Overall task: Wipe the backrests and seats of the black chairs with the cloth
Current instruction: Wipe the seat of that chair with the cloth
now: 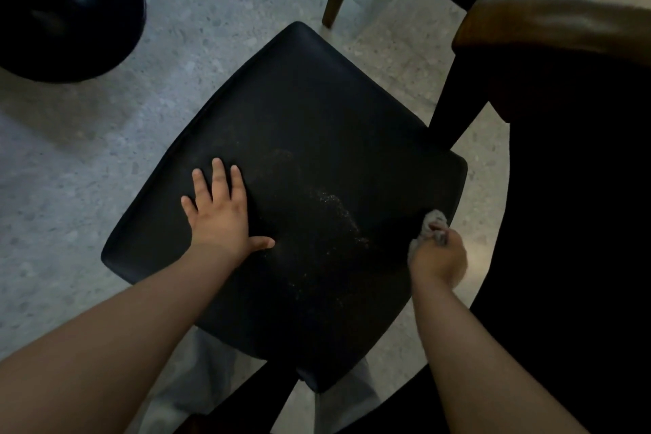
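Head view: black seat (299, 123) sits centre frame with a pale dusty streak (331, 208) across its middle, so wiping looks unfinished. Right hand (438, 257) clutches the bunched grey cloth (434, 222) at the seat's right edge. Left hand (218, 211) lies flat, fingers spread, on the seat. Neighbouring chair (549, 21) at right: state cannot be judged.

Speckled floor (70, 169) underneath, black chair seat (317, 109) standing on it mid-frame, dust specks (338, 208) across the seat, left hand (218, 211) flat on it, right hand (438, 257) gripping the cloth (431, 222) at its right edge, round black base (63, 10) top left.
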`<action>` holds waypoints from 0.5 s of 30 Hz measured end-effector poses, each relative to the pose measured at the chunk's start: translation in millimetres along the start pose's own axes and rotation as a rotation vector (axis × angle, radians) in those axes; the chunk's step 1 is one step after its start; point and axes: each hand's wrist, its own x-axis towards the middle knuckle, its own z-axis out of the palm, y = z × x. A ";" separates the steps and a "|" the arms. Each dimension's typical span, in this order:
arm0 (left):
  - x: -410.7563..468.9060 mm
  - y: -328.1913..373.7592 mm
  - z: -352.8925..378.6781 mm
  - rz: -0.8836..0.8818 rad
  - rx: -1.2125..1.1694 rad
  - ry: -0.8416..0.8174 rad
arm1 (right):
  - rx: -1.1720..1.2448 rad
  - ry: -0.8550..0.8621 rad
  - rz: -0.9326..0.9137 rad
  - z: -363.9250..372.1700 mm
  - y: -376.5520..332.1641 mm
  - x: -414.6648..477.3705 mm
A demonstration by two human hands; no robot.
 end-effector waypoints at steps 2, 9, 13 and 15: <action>-0.2 -0.1 0.5 -0.001 0.004 0.006 | -0.106 -0.080 -0.051 5.6 4.9 -20.5; -1.8 0.3 -2.4 -0.005 -0.011 -0.008 | -0.031 -0.188 -0.012 -4.1 1.0 -44.0; -1.5 1.2 -1.6 -0.003 0.002 0.003 | -0.154 0.054 0.004 -12.2 9.4 -10.3; -1.0 0.4 -0.8 -0.003 0.007 0.003 | -0.250 0.004 0.095 -11.2 15.3 -3.6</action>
